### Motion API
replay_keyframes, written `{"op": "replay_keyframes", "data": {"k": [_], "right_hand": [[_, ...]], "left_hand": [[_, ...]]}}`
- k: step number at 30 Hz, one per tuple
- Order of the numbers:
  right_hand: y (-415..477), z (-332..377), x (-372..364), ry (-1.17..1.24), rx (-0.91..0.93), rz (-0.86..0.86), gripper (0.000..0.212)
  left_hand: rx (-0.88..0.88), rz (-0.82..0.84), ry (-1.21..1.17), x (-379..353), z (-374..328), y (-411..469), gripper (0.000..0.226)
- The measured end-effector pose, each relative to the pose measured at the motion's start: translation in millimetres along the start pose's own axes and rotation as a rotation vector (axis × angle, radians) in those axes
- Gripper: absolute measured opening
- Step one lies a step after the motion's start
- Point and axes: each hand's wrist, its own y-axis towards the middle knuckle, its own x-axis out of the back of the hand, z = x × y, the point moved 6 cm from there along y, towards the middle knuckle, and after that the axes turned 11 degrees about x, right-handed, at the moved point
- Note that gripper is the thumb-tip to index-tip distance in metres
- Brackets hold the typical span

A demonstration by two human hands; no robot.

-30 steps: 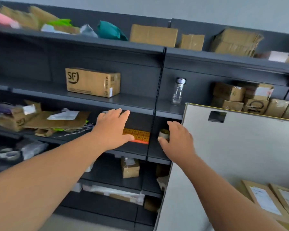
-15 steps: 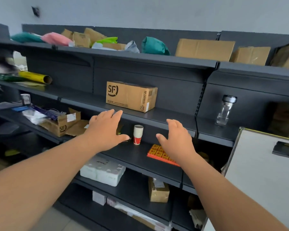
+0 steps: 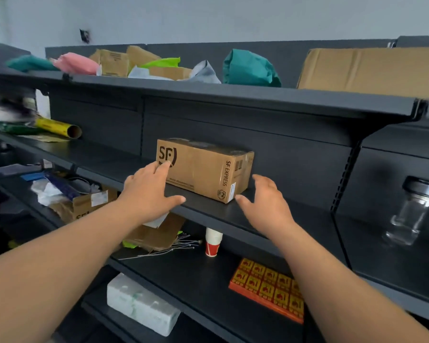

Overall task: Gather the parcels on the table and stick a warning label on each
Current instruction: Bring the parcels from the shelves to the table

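A brown SF Express cardboard parcel (image 3: pixel 203 168) lies on a dark shelf (image 3: pixel 248 214) at chest height. My left hand (image 3: pixel 149 191) is open at the parcel's left front corner, fingertips touching its face. Just right of the box's near right corner, my right hand (image 3: pixel 265 204) hovers open, apart from it. An orange sheet of warning labels (image 3: pixel 270 288) lies on the shelf below, between my forearms.
A red and white paper cup (image 3: pixel 213 241) stands on the lower shelf beside flattened cardboard (image 3: pixel 156 233) and cable ties. A glass jar (image 3: pixel 411 209) stands at right. Bags and boxes crowd the top shelf (image 3: pixel 233 92). A white foam block (image 3: pixel 141 303) sits lower down.
The view has swung left and up, away from the white table. Both hands have risen from the label shelf level to the SF parcel, the left one now touching it.
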Motion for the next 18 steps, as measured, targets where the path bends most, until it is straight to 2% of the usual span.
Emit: {"op": "replay_keyframes", "data": {"k": [8,12,18], "right_hand": [[68,-8,-39,0.050,-0.061,0.003,0.073],[97,-8,-50,0.038,-0.116,-0.053,0.073],[138,-3,-68,0.006,-0.236,-0.084,0.087]], "left_hand": [[0.019,0.031,-0.089,-38,20,87,0.099],[-0.009,0.063,-0.196,-54,31,140,0.098],[-0.045,0.147,-0.276,-79,42,217,0.109]]}}
